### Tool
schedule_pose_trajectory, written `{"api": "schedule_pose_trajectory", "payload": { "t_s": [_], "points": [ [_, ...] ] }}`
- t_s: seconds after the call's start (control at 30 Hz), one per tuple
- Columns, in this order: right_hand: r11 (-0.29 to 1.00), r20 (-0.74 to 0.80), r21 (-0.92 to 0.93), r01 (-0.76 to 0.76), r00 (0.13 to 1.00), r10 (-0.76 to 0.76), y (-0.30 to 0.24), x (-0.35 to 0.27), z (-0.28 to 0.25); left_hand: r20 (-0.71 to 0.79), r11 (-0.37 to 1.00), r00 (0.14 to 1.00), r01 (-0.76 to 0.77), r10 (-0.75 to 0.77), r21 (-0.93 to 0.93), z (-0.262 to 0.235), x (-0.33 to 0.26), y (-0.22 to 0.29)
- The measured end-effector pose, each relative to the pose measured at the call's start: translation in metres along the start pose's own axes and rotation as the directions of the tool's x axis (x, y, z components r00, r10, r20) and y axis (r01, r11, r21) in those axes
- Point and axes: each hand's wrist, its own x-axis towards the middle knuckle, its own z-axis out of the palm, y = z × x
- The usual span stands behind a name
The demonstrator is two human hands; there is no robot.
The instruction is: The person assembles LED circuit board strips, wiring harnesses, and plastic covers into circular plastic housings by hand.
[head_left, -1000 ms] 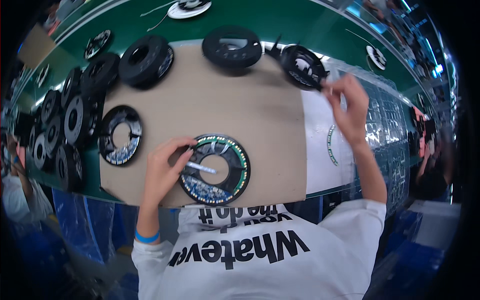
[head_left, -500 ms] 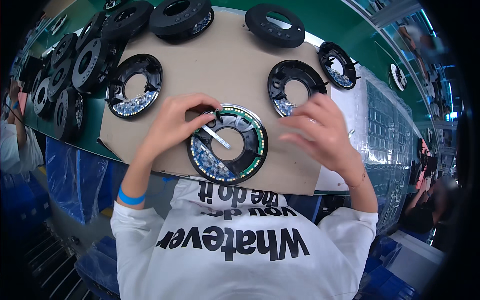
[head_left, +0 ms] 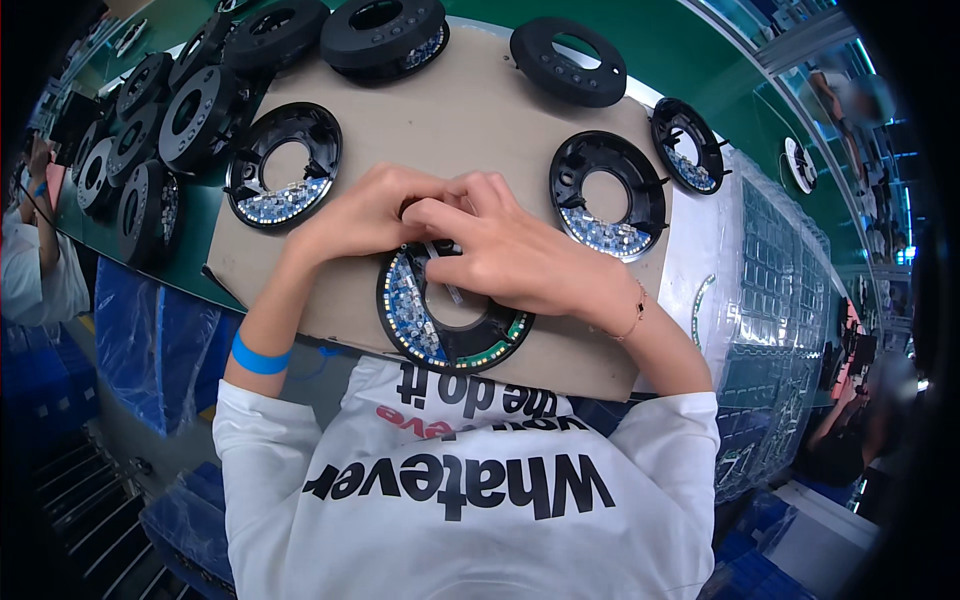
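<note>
Hands: our left hand (head_left: 365,215) and right hand (head_left: 510,255) meet, fingers curled together, pinching a small part over the ring housing (head_left: 450,320).
Around: open ring housings (head_left: 285,165) (head_left: 608,182) flank us on the cardboard sheet (head_left: 470,120).
Obstruction: knuckles hide the pinched part.

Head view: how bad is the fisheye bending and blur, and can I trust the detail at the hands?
Head view: lighting is even, and the centre is sharp around the left hand, the right hand and the ring-shaped black part; the cardboard sheet edges bow toward the rim; the corners go black; people at the right edge are blurred.
</note>
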Motion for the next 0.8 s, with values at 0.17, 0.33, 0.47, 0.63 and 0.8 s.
{"api": "schedule_pose_trajectory", "payload": {
  "t_s": [0.17,0.33,0.47,0.63,0.8],
  "points": [
    [0.990,-0.204,0.139,-0.027,0.977,0.055,0.000,0.002,0.015,-0.016,0.999,0.999,0.034,-0.034,-0.036,0.003,-0.003,0.002],
    [0.937,-0.355,0.348,-0.027,0.921,0.159,0.002,0.001,0.036,0.015,0.976,0.987,0.162,-0.162,-0.148,0.004,-0.010,0.001],
    [0.930,-0.299,0.364,-0.043,0.941,0.160,0.001,0.000,0.035,-0.255,0.977,0.950,0.139,-0.178,-0.163,0.019,-0.033,0.020],
    [0.909,-0.291,0.413,-0.044,0.940,0.178,0.001,0.001,0.039,-0.516,0.897,0.795,0.077,-0.318,-0.434,0.066,-0.054,0.045],
    [0.888,-0.322,0.459,-0.033,0.925,0.201,0.001,0.002,0.040,-0.555,0.979,0.807,0.151,-0.201,-0.135,0.080,-0.050,0.043]
  ]
}}
